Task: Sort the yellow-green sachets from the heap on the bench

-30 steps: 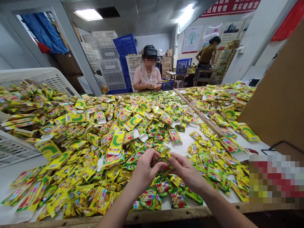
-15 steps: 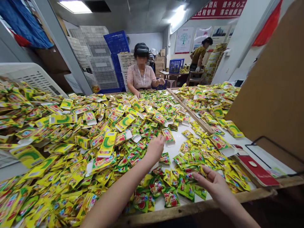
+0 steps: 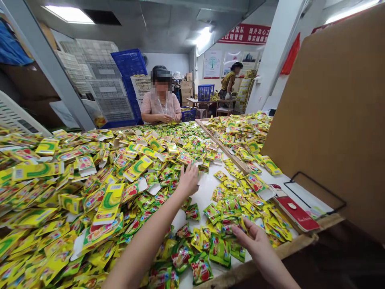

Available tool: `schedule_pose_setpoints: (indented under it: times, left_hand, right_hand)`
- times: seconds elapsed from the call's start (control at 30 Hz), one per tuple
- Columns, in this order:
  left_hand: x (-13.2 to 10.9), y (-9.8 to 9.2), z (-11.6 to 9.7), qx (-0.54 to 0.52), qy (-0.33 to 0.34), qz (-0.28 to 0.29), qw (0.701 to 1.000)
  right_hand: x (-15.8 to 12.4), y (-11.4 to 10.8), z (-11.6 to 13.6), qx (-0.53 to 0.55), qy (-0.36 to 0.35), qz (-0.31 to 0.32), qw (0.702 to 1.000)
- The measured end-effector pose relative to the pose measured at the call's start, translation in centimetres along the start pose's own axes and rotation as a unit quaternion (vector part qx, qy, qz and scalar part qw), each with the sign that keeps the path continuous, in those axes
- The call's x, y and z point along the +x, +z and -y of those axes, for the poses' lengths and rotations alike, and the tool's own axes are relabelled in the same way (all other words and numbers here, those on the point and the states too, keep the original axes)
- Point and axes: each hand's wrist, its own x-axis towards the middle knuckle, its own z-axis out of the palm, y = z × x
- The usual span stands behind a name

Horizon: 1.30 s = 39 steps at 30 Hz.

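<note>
My left hand (image 3: 189, 181) is palm down over the white tabletop (image 3: 207, 182), fingers spread at the edge of the heap of small yellow boxes (image 3: 138, 168). A grey edge shows under its thumb side; what it belongs to is mostly hidden. My right hand (image 3: 254, 239) hovers near the front edge, thumb and forefinger apart beside a green candy packet (image 3: 230, 224). I cannot tell whether the thumb touches that packet. More green packets (image 3: 219, 249) with red fruit prints lie in front of it, and yellow packets (image 3: 267, 212) are spread behind and right.
A wooden strip (image 3: 225, 150) divides the table. On the right are a red phone-like object (image 3: 297, 212), a black wire frame (image 3: 315, 192) and a tall cardboard sheet (image 3: 327, 116). Across the table sits a person (image 3: 162, 102); another person (image 3: 228, 82) stands farther back. Stacked crates (image 3: 105, 84) rise behind.
The view has turned right. My left hand has moved forward and right over where a small box lay, its fingers spreading. My right hand stays by the green packets. The seated person's hands have come together.
</note>
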Motion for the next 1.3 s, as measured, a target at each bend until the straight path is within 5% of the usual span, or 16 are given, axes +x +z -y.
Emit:
schedule_pose_setpoints:
  times: [0.27,0.43,0.53,0.7,0.87,0.97,1.17,1.3]
  left_hand:
    - [-8.9,-4.0,1.0,-0.079,-0.018,-0.103,0.991]
    - [-13.4,-4.6,-0.7,-0.179,-0.037,-0.133,0.974]
    - [-14.6,-4.8,-1.6,-0.196,-0.069,-0.136,0.969]
    - [-15.3,-4.0,-1.7,-0.187,-0.076,-0.218,0.955]
    - [-16.2,-2.3,-1.2,-0.143,-0.065,-0.226,0.961]
    - [-16.7,-1.7,-1.1,-0.126,-0.054,-0.208,0.969]
    - [-16.7,-0.9,-1.2,-0.149,-0.096,-0.212,0.961]
    - [-16.5,-1.0,-1.3,-0.180,-0.112,-0.234,0.949]
  right_hand:
    - [1.9,0.7,0.4,0.050,-0.041,-0.013,0.998]
    - [1.4,4.2,3.5,0.065,-0.174,-0.023,0.982]
    - [0.7,6.7,5.4,0.031,-0.255,0.014,0.966]
    - [0.8,8.2,7.0,-0.147,-0.324,0.086,0.931]
    - [1.4,8.0,7.7,-0.289,-0.303,0.208,0.884]
    - [2.2,8.5,7.4,-0.270,-0.231,0.254,0.899]
    - [3.4,10.4,5.1,-0.145,-0.150,0.169,0.963]
    - [2.9,11.2,3.9,-0.234,-0.321,0.052,0.916]
